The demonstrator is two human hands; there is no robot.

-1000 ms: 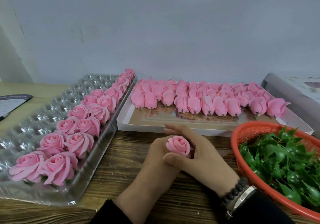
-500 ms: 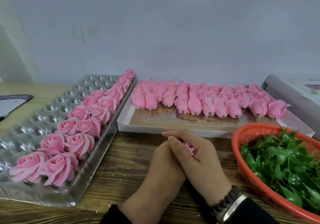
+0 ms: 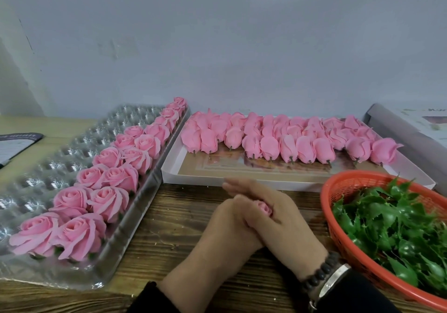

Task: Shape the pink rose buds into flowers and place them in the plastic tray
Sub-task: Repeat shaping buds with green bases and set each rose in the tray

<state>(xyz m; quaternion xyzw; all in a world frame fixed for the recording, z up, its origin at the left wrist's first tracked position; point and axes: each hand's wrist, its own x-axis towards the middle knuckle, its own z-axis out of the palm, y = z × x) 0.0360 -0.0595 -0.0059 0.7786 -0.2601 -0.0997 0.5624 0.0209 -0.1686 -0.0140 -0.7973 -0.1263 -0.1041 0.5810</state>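
We held one pink rose bud (image 3: 264,208) between both hands at the six o'clock part of the wooden desk (image 3: 169,228); our left hand (image 3: 225,230) was curled round it from below and our right hand (image 3: 280,218) was folded over it from the three o'clock side, so only the bud's top showed between the fingers; the right hand's fingertips (image 3: 229,184) reached out towards eleven o'clock, near the white box. The clear plastic tray (image 3: 36,179) lay at nine o'clock, running up towards eleven; two rows of opened pink flowers (image 3: 106,179) filled its right-hand side, and the cups to their left were bare. At twelve o'clock sat the flat white box (image 3: 174,167), with unshaped pink buds (image 3: 290,138) lying on their sides in rows, stems towards us. The orange mesh basket (image 3: 338,187) stood at three to four o'clock, holding green plastic leaves (image 3: 399,230); its rim was just beside our right hand. On the right wrist we wore a dark bead bracelet (image 3: 319,271) and a metal bangle (image 3: 335,280); both sleeves were black.
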